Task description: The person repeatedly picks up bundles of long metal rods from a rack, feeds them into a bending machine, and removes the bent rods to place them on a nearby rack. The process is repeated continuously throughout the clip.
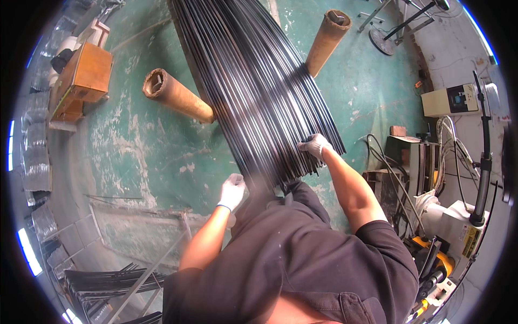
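A wide layer of long dark metal rods (259,102) runs from the far side towards me, with uneven near ends. My right hand (315,146), in a pale work glove, is at the right part of these near ends, its fingers closed on a rod. My left hand (233,189), also gloved and with a blue band at the wrist, is low beside the left near corner of the layer. Its fingers are curled in, and what they hold, if anything, is hidden. A blurred streak lies between the left hand and the rod ends.
Two brown cardboard-like tubes (181,98) (327,43) stand on either side of the rods. An orange-brown wooden cabinet (90,73) is at the left. Machinery with cables (410,156) fills the right side. More dark strips (108,283) lie low at the left, above worn green floor (162,173).
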`<control>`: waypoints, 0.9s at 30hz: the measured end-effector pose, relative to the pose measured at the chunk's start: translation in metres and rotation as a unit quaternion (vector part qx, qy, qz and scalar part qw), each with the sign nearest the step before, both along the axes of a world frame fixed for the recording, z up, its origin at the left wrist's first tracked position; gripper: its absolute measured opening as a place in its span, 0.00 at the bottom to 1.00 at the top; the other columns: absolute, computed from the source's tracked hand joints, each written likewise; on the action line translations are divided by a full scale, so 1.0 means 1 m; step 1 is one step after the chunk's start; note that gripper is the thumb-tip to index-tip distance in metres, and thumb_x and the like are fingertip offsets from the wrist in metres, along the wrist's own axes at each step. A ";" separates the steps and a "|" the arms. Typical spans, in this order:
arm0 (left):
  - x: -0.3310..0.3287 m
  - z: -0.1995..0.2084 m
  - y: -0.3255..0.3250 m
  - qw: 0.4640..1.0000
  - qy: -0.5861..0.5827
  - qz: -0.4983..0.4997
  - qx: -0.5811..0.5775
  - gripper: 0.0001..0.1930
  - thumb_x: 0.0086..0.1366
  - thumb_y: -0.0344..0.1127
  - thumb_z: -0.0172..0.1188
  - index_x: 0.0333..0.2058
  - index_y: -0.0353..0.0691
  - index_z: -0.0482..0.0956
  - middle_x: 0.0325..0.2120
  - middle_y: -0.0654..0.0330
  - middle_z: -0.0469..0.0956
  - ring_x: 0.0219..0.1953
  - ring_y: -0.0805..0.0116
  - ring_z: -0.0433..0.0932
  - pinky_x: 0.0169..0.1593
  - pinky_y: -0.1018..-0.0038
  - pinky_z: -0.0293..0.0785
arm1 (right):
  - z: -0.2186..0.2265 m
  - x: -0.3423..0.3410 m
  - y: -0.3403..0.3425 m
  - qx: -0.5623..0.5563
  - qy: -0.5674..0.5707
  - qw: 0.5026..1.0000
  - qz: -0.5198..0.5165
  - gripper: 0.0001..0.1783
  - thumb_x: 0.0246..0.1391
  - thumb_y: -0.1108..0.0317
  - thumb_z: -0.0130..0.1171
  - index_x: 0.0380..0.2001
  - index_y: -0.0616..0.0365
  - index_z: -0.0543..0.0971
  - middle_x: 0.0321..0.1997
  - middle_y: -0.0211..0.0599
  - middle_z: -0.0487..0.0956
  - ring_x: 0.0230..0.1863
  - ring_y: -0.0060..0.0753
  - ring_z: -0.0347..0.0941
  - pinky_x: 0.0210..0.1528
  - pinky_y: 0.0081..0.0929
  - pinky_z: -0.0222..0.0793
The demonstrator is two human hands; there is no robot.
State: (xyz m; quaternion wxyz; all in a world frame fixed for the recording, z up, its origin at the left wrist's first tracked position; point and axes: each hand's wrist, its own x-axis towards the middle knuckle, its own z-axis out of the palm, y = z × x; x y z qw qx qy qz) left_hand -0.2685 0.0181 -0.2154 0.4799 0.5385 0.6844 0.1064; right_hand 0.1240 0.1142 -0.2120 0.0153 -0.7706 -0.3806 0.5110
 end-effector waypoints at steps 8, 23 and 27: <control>-0.011 -0.016 -0.018 1.000 -0.001 0.006 -0.005 0.17 0.66 0.35 0.62 0.51 0.34 0.83 0.42 0.46 0.87 0.46 0.57 0.87 0.53 0.65 0.81 | -0.031 -0.060 -0.032 0.235 -0.282 0.921 0.128 0.29 0.54 0.50 0.74 0.53 0.54 0.79 0.49 0.47 0.81 0.56 0.53 0.78 0.59 0.46 0.76; -0.023 -0.023 -0.045 0.999 0.028 -0.018 -0.007 0.16 0.67 0.37 0.58 0.50 0.38 0.82 0.45 0.39 0.85 0.50 0.38 0.84 0.55 0.54 0.80 | -0.050 -0.116 -0.058 0.117 -0.191 0.970 0.094 0.39 0.47 0.39 0.79 0.47 0.61 0.79 0.45 0.51 0.85 0.50 0.51 0.85 0.54 0.43 0.81; -0.021 -0.040 -0.040 0.998 0.033 -0.026 0.039 0.16 0.66 0.33 0.64 0.51 0.35 0.82 0.40 0.50 0.87 0.45 0.62 0.87 0.52 0.67 0.81 | -0.054 -0.104 -0.050 0.125 -0.148 0.974 0.118 0.30 0.50 0.45 0.77 0.44 0.60 0.83 0.45 0.54 0.87 0.51 0.55 0.85 0.56 0.45 0.80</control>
